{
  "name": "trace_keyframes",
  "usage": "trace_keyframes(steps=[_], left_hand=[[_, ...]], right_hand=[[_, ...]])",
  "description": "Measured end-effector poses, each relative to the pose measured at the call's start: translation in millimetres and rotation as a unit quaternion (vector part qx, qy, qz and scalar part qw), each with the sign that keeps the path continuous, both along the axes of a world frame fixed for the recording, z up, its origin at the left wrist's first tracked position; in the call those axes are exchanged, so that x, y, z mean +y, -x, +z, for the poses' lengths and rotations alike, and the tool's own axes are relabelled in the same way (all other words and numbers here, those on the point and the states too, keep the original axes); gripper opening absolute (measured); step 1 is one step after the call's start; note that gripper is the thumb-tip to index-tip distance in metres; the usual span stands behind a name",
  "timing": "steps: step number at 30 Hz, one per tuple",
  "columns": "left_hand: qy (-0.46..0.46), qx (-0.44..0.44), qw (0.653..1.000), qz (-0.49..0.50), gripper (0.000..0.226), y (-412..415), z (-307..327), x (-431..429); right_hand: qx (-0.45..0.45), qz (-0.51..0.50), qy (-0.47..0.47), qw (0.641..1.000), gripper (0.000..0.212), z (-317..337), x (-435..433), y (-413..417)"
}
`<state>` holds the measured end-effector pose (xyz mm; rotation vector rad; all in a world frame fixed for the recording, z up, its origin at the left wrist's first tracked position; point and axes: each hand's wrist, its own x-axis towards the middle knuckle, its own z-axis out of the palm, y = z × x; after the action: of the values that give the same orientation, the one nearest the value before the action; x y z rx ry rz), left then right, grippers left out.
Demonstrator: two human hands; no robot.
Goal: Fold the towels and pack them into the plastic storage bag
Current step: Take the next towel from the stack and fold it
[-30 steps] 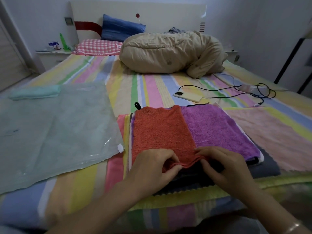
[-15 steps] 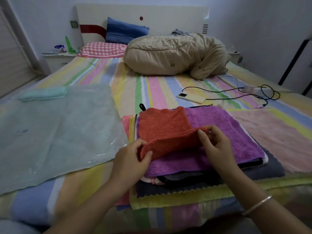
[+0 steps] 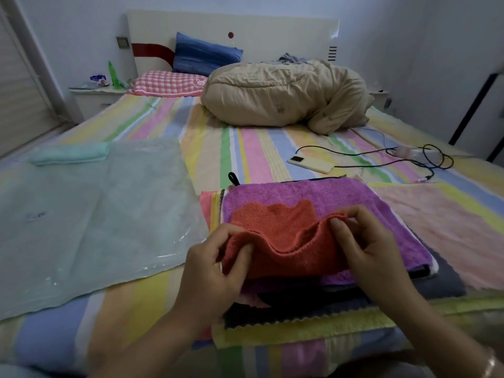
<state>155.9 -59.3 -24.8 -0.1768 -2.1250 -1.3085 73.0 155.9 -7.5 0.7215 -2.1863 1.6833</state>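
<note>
An orange towel (image 3: pixel 286 241) is lifted off a stack of towels and doubled over on itself. My left hand (image 3: pixel 215 266) pinches its left corner and my right hand (image 3: pixel 368 249) pinches its right corner. Under it lies a purple towel (image 3: pixel 341 197), then dark grey (image 3: pixel 447 279) and yellow (image 3: pixel 300 328) towels. A pale pink towel (image 3: pixel 447 222) lies spread flat to the right. The clear plastic storage bag (image 3: pixel 81 219) lies flat on the bed to the left, with a folded mint towel (image 3: pixel 68 155) at its far end.
A phone (image 3: pixel 311 163) on a black charging cable (image 3: pixel 409 156) lies beyond the stack. A bundled beige duvet (image 3: pixel 283 94) and two pillows sit at the head of the striped bed (image 3: pixel 245 148). A nightstand (image 3: pixel 95 96) stands at the far left.
Both hands lifted the orange towel's near edge and carried it up and away, folding the towel over itself. Its far part now shows behind the raised fold and more purple towel is uncovered.
</note>
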Motion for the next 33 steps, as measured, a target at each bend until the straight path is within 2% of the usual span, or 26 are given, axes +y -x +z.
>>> trace_keyframes(steps=[3,7,12,17,22,26,28,31,33], left_hand=[[0.021,-0.058,0.996,0.062,0.011,12.0,-17.5,-1.5],[0.033,-0.076,0.987,0.138,0.013,40.2,-21.7,-6.4],[0.109,-0.145,0.963,0.199,0.018,93.9,-9.3,-17.1],[0.167,-0.242,0.934,0.2,0.021,126.4,-23.6,-26.8],[0.2,-0.256,0.924,0.201,0.022,127.6,-29.3,-26.2],[0.247,-0.3,0.899,0.201,0.027,134.4,-20.0,-30.7],[0.292,-0.3,0.88,0.223,0.032,137.1,-10.1,-32.5],[0.393,-0.266,0.843,0.251,0.044,137.6,1.5,-29.8],[0.399,-0.173,0.875,0.212,0.044,134.0,6.1,-18.9]], right_hand=[[-0.026,-0.039,-0.059,0.997,0.009,-19.7,-2.4,10.6],[-0.087,-0.099,-0.069,0.989,0.013,-25.8,-9.2,37.2],[-0.091,-0.167,-0.149,0.97,0.014,-14.3,-26.7,85.6],[-0.105,-0.204,-0.218,0.949,0.023,-31.4,-38.4,113.9],[-0.101,-0.216,-0.223,0.945,0.024,-45.2,-40.2,111.9],[-0.115,-0.214,-0.228,0.943,0.03,-37.9,-39.7,109.4],[-0.124,-0.216,-0.238,0.939,0.034,-32.4,-34.7,105.6],[-0.151,-0.237,-0.319,0.905,0.041,-26.5,-20.7,100.2],[-0.199,-0.215,-0.352,0.889,0.049,-21.8,-14.3,98.0]])
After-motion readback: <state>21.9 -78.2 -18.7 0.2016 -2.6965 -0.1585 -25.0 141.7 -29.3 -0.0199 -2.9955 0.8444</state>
